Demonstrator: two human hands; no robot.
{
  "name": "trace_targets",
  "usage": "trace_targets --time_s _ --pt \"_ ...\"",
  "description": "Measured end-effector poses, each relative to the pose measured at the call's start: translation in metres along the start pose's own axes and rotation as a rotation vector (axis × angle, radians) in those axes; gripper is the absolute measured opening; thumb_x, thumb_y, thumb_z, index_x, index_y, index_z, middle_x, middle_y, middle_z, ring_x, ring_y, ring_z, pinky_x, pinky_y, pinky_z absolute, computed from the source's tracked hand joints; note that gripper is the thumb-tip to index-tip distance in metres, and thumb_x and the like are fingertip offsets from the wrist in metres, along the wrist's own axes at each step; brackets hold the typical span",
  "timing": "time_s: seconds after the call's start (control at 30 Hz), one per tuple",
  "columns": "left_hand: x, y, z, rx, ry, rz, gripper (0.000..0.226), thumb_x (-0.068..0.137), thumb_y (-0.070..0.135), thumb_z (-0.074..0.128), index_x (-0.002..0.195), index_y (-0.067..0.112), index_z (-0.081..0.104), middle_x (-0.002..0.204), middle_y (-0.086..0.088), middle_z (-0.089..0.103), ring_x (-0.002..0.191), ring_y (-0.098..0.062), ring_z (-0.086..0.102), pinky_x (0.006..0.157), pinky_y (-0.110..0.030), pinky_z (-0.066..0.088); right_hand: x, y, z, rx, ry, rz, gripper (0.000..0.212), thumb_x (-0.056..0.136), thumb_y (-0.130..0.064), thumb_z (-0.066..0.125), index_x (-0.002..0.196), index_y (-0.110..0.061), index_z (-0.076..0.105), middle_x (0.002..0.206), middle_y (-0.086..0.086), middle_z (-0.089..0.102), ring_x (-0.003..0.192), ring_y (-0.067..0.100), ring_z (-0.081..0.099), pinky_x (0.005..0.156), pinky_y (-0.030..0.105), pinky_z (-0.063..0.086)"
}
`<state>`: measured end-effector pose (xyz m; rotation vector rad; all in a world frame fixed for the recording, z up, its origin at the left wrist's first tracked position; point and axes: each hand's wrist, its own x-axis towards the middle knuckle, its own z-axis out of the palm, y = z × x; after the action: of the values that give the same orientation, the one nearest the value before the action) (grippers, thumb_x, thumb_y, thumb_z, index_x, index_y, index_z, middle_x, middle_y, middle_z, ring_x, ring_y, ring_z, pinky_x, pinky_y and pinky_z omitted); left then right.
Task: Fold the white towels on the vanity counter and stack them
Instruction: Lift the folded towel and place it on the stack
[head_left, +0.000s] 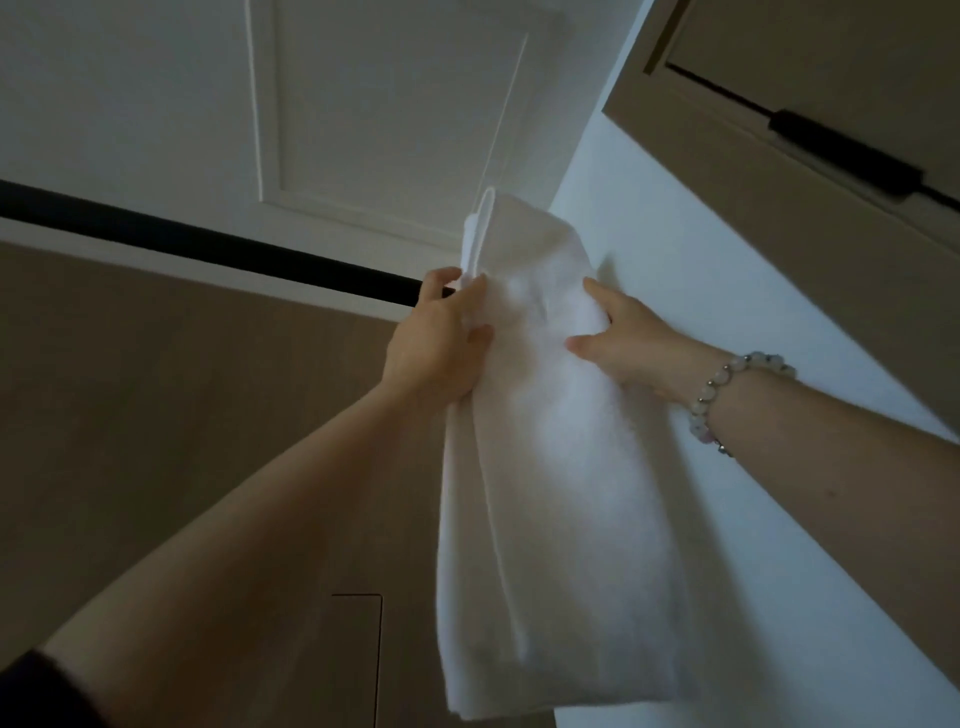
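Head cam is tilted up; no counter surface visible, only walls and ceiling.

Folded white terry towel (550, 441) is up in the air, hanging long and narrow, several layers thick, layer edges showing along its left side. It hangs in front of a white wall corner (649, 249); can't tell if it touches the wall. A small white fabric loop (484, 228) sticks up at its top left.

Left hand (439, 348): clamped on the towel's upper left edge, thumb on the front face, fingers wrapped round the side and mostly hidden behind the cloth.

Right hand (623, 340): pressed on the towel's upper right edge, fingers spread and bearing on the fabric, thumb across the front. Whether the fingers curl behind the cloth is not visible, so can't tell if it's a full grip. A pale beaded bracelet (727, 384) sits on that wrist.

Both hands are at about the same height, near the top of the towel, just apart with the cloth between them.

Background: black horizontal rail (208, 244) behind the left hand, brown wood-look wall panel (182, 415) below it, white moulded ceiling panel (389, 114) above, beige cabinet with a black bar handle (841, 150) upper right.
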<state>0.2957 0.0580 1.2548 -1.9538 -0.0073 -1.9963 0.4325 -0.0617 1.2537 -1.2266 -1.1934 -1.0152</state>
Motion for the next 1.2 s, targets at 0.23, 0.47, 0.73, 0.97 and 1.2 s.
trace_targets --time_s 0.23,0.47,0.73,0.97,1.2 --pt "0.014 0.005 -0.012 0.811 -0.029 0.336 0.075 0.081 0.052 0.061 0.140 0.016 0.031 0.151 -0.003 0.012 0.123 -0.028 0.036 0.088 -0.038 0.037 0.007 0.001 0.015 -0.286 -0.013 -0.056 0.071 0.090 -0.015 0.056 0.148 -0.021 0.017 0.142 0.016 0.031 0.121 0.030 0.044 0.082 0.022 0.039" --pt "0.036 0.008 -0.008 1.019 -0.112 0.442 0.079 0.080 0.062 0.054 0.135 0.008 0.041 0.154 -0.004 0.020 0.144 -0.022 0.009 0.111 -0.040 0.017 0.012 -0.002 0.010 -0.695 0.046 -0.112 0.070 0.086 -0.033 0.060 0.145 -0.025 0.023 0.155 0.006 0.001 0.138 0.032 0.019 0.106 0.040 0.030" --pt "0.048 0.000 -0.009 0.826 -0.237 0.260 0.090 0.075 0.067 0.056 0.141 0.012 0.029 0.136 -0.011 0.045 0.125 -0.030 0.045 0.102 -0.043 0.030 0.012 -0.014 0.024 -0.574 0.015 -0.339 0.070 0.086 -0.009 0.050 0.148 -0.020 0.018 0.148 0.009 0.030 0.134 0.028 0.032 0.104 0.034 0.033" --pt "0.047 -0.001 -0.014 0.626 -0.252 0.141 0.122 0.057 0.079 0.060 0.148 0.019 0.005 0.146 -0.007 0.038 0.136 -0.027 0.034 0.114 -0.046 0.015 0.021 -0.024 0.028 -0.160 -0.067 -0.175 0.043 0.097 -0.018 0.033 0.138 -0.013 0.040 0.143 0.013 0.040 0.130 0.031 0.035 0.100 0.033 0.030" --pt "0.047 0.001 -0.021 0.700 -0.326 0.088 0.112 0.057 0.090 0.041 0.143 0.021 0.027 0.143 -0.002 0.042 0.137 -0.025 0.030 0.114 -0.052 0.009 0.020 -0.031 0.029 -0.245 -0.035 -0.098 0.035 0.096 -0.038 0.028 0.121 -0.023 0.047 0.143 0.009 0.035 0.129 0.027 0.033 0.108 0.037 0.028"
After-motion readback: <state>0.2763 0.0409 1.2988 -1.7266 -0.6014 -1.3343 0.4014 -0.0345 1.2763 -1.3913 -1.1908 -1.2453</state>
